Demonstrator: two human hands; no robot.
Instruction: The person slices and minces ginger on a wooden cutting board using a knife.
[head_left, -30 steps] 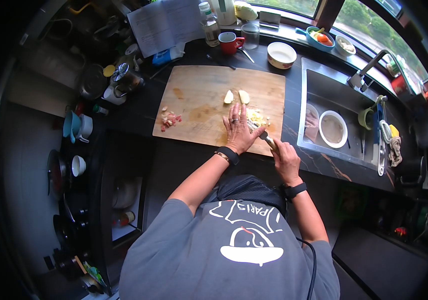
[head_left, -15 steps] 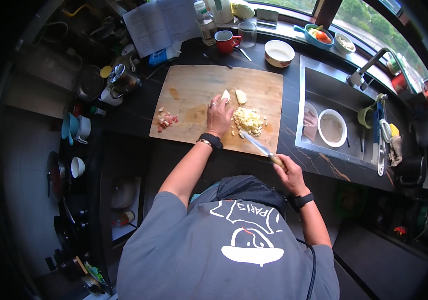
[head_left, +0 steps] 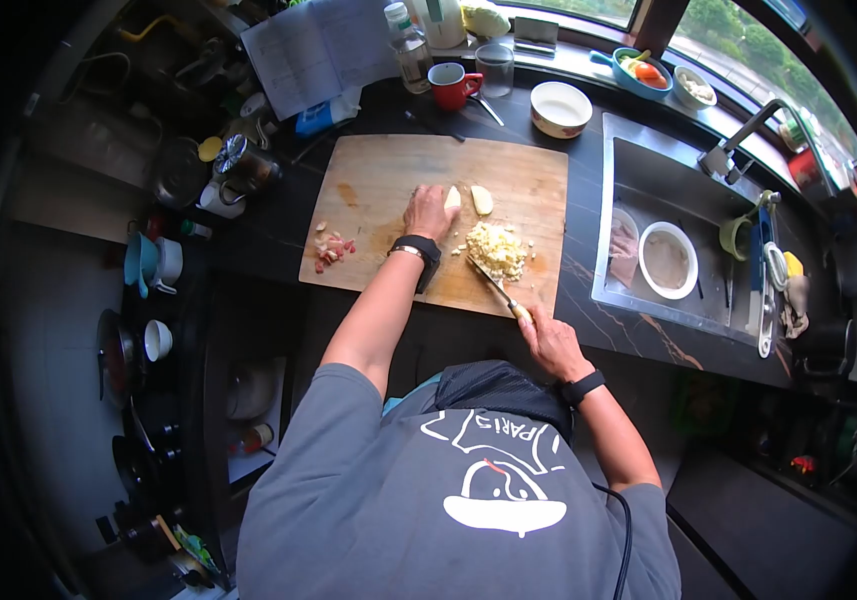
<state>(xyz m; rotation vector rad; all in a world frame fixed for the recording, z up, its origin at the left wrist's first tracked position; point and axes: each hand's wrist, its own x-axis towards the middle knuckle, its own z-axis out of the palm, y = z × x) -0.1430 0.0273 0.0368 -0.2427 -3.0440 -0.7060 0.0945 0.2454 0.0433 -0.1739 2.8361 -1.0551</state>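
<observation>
On the wooden cutting board (head_left: 378, 165), my left hand (head_left: 430, 212) is closed, fingers curled, against a pale vegetable piece (head_left: 452, 197). A second pale piece (head_left: 481, 201) lies just to the right of it. My right hand (head_left: 552, 345) grips a knife (head_left: 494, 281) by its light handle. The blade points up and left, its tip at the lower left edge of a heap of finely chopped pale vegetable (head_left: 497, 250). Small pinkish-red and whitish chopped bits (head_left: 330, 248) sit at the board's left side.
Right of the board is a sink (head_left: 608, 180) with a white bowl (head_left: 667, 260) and a cloth (head_left: 623, 246) inside. Behind the board stand a red mug (head_left: 451, 88), a glass (head_left: 494, 70), a bottle (head_left: 409, 52), a patterned bowl (head_left: 560, 108) and an open notebook (head_left: 308, 60).
My right hand has moved left and slightly nearer the board, bringing the knife to the heap's lower left edge at a steeper angle. My left hand has shifted slightly left.
</observation>
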